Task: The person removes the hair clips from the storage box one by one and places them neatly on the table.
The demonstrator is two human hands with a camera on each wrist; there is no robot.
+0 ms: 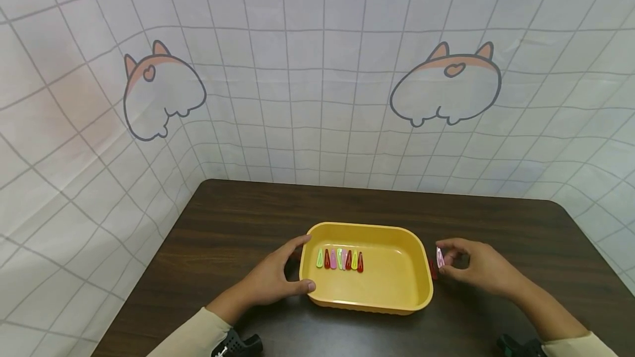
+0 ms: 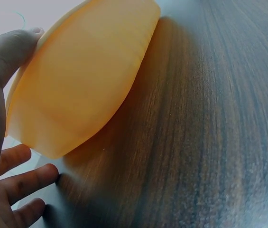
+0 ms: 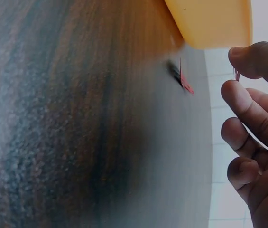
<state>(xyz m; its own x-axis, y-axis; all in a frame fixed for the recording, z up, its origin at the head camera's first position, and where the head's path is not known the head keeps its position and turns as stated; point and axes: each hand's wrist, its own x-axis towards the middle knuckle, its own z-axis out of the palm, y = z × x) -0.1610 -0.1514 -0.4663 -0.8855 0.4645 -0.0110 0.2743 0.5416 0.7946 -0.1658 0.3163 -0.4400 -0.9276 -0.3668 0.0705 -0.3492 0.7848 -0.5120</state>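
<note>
- In our right hand point(image 1: 476, 263), the thumb and a fingertip pinch a small pink hair clip point(image 1: 440, 258); the right wrist view shows only a sliver of it between them. The clip is in the air just off the right end of the tray, touching neither tray nor table, and the other fingers are loosely bent.
- Our left hand point(image 1: 270, 277) grips the left end of the yellow tray point(image 1: 392, 280), thumb over the rim near the front corner and a fingertip at the back corner. In the left wrist view we see its lower fingers spread beside the tray wall, with nothing in them.
- Inside the tray, toward its left half, we count eight hair clips standing side by side in a row point(image 1: 333, 258): green, red, pink, green, pink, red, yellow, red, going left to right. The right half of the tray floor is bare.
- Just outside the right end of the tray lies a red clip point(image 1: 432, 269) on the brown table point(image 1: 238, 208); we cannot tell whether it hides another.
- By our reckoning, the greater part is done: eight clips are lined up, while the pink one in our fingers and the red one on the table are not in the row.
- Beyond the table hangs a white checked cloth point(image 1: 297, 98).
</note>
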